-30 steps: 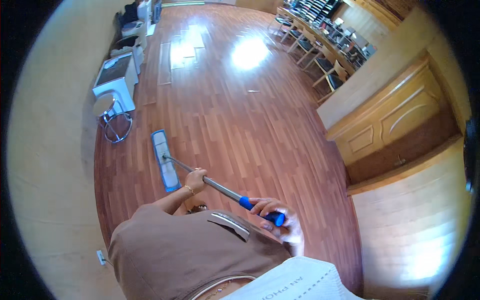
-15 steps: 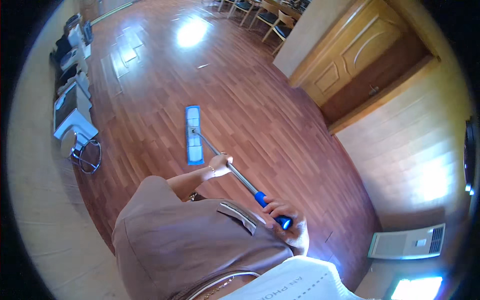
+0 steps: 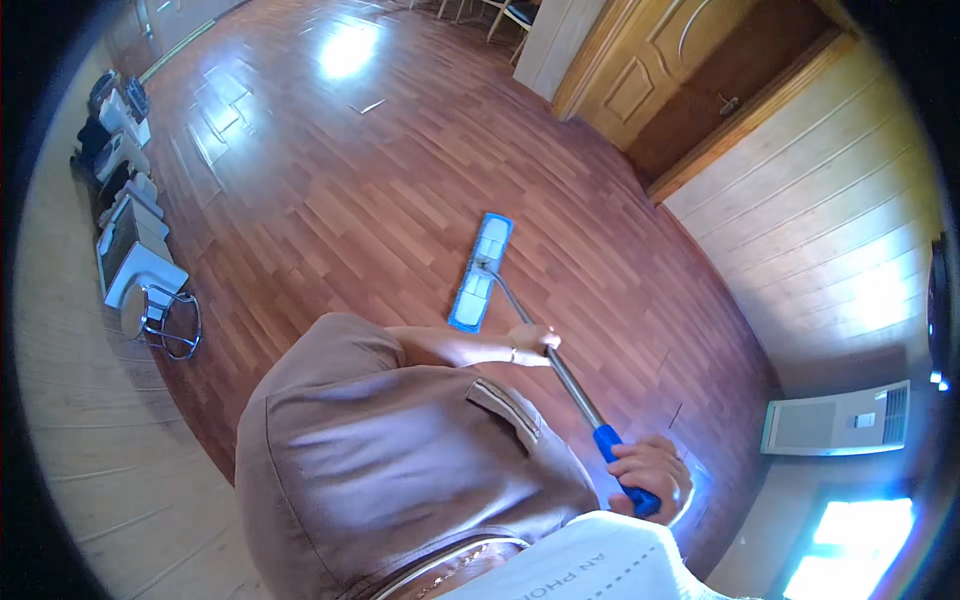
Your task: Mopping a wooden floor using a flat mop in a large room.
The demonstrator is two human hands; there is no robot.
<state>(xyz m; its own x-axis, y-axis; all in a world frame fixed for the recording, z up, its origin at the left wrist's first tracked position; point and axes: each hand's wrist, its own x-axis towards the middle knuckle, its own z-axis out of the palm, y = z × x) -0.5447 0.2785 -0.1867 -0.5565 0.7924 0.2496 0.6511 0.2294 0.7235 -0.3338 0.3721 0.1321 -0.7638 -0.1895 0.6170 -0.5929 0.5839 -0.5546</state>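
A flat mop (image 3: pixel 493 245) with a blue fringe and pale head rests on the wood floor, its head tilted slightly from upright in the picture. From it a metal pole (image 3: pixel 575 388) runs down toward me and ends in a blue grip (image 3: pixel 607 440). My left hand (image 3: pixel 535 343) is closed round the pole partway along, with a bracelet at the wrist. Up at the end of the handle, my right hand (image 3: pixel 650 475) wraps its fingers round the blue grip. My brown shirt and a white cloth hide part of the lower view.
Along the left wall stand a round stool with a metal frame (image 3: pixel 180 325) and several white and dark items (image 3: pixel 145 255). A wooden door (image 3: pixel 650 85) is at the upper right. A white floor-standing unit (image 3: pixel 838 420) and a bright window (image 3: pixel 850 545) lie at the lower right. Chairs (image 3: pixel 515 15) show at the far end.
The mop head has slid to the right across the floor and turned a little. Both hands have moved right with the pole, still gripping it, and my view has shifted.
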